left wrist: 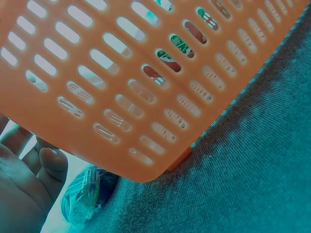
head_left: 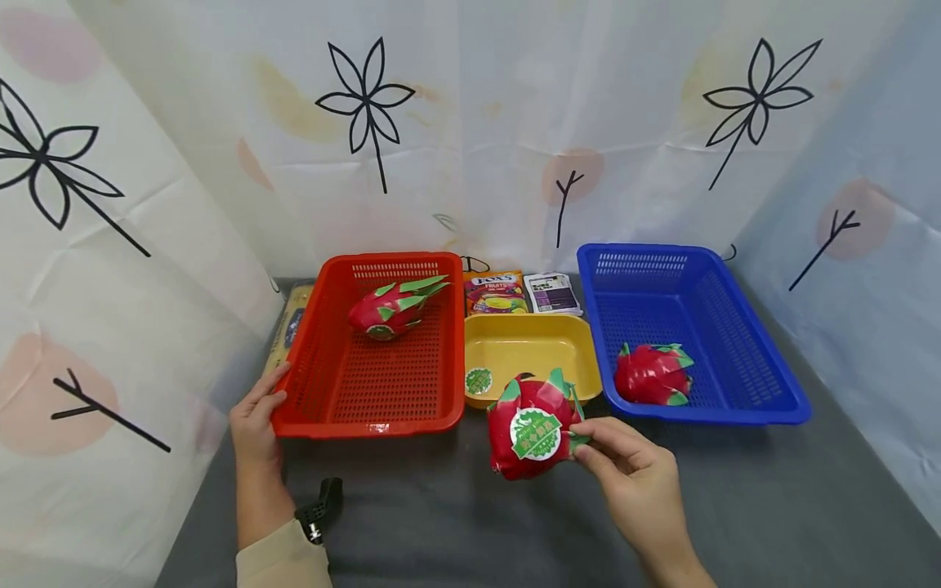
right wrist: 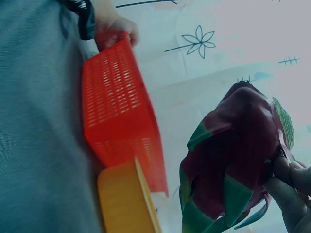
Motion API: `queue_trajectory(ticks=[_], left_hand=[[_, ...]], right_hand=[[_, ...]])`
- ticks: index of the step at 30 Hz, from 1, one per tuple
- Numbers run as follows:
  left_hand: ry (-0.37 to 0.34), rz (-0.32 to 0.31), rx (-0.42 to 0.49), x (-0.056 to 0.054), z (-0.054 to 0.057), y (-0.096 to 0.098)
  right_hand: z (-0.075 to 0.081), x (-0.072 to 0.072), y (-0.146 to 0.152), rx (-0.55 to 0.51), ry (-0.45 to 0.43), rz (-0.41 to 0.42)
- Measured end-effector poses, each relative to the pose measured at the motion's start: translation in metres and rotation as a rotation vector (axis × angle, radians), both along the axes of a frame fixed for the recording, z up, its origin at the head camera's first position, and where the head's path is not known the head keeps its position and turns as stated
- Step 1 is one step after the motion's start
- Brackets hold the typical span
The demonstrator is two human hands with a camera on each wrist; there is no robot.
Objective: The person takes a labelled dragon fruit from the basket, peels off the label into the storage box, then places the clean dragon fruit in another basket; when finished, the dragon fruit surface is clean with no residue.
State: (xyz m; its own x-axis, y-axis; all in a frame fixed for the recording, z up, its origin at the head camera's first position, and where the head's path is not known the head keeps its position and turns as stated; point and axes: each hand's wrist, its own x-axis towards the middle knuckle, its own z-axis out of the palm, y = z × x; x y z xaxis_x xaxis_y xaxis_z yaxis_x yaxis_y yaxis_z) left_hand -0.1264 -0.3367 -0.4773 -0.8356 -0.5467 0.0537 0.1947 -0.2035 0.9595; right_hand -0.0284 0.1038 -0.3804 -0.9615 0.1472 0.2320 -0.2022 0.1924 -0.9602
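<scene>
My right hand point(head_left: 635, 478) pinches a red dragon fruit point(head_left: 515, 441) by one of its green leaf tips, between thumb and fingers. The fruit is raised above the grey tabletop, in front of the yellow basin point(head_left: 529, 327), and a round green-and-white sticker faces the head camera. Its dark red underside and green tips fill the right of the right wrist view. At the far left, my left hand point(head_left: 257, 412) holds the rim of the red basket point(head_left: 371, 400). Inside that basket lies another dragon fruit point(head_left: 393, 310). A third dragon fruit point(head_left: 653, 374) lies in the blue basket point(head_left: 716, 327).
Behind the yellow basin lie a FOX'S candy bag point(head_left: 496, 294) and a white-and-dark packet point(head_left: 553, 294). A yellowish package point(head_left: 289, 327) sits left of the red basket. A green round sticker point(head_left: 479, 380) shows in the basin. Patterned curtains point(head_left: 470, 122) enclose the back and sides.
</scene>
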Motion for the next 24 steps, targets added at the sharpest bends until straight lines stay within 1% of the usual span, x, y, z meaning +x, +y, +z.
queue_trajectory(ticks=[4, 9, 12, 16, 20, 24], left_hand=[[0.007, 0.008, 0.019, 0.001, 0.001, 0.0], [0.002, 0.006, 0.043, 0.001, 0.002, 0.002], [0.01, 0.001, 0.029, -0.001, 0.004, 0.004], [0.019, 0.003, 0.026, 0.0, 0.003, 0.005], [0.033, -0.004, 0.029, 0.001, 0.001, 0.005], [0.071, -0.005, 0.045, 0.0, 0.0, 0.003]], right_hand=[[-0.007, 0.01, 0.008, 0.009, -0.042, 0.006], [-0.016, 0.021, 0.015, 0.064, -0.093, -0.027], [-0.019, 0.026, 0.017, 0.103, -0.096, -0.056], [-0.023, 0.031, 0.022, 0.158, -0.089, -0.1], [-0.026, 0.034, 0.026, 0.192, -0.106, -0.136], [-0.034, 0.027, 0.024, 0.216, -0.153, -0.147]])
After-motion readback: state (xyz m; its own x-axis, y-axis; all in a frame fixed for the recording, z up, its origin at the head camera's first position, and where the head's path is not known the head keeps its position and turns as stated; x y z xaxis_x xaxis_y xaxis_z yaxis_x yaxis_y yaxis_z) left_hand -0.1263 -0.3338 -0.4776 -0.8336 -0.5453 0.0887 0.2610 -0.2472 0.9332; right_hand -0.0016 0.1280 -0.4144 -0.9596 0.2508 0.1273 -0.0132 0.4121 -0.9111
